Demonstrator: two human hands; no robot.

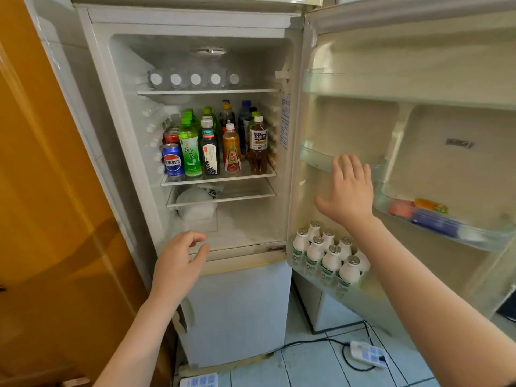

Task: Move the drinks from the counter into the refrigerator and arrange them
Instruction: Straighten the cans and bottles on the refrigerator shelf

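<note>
Now L hand (pixel 178 258) loose-curled nr fridge (pixel 245 256) sill, R hand (pixel 349 191) spread, empty, at door shelf (pixel 312 159) rim

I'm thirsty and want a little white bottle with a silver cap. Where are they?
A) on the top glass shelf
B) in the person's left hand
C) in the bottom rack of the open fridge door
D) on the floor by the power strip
C: the small white bottles with silver foil caps stand bunched together at the bottom of the open white refrigerator door, just below the person's right hand.
</note>
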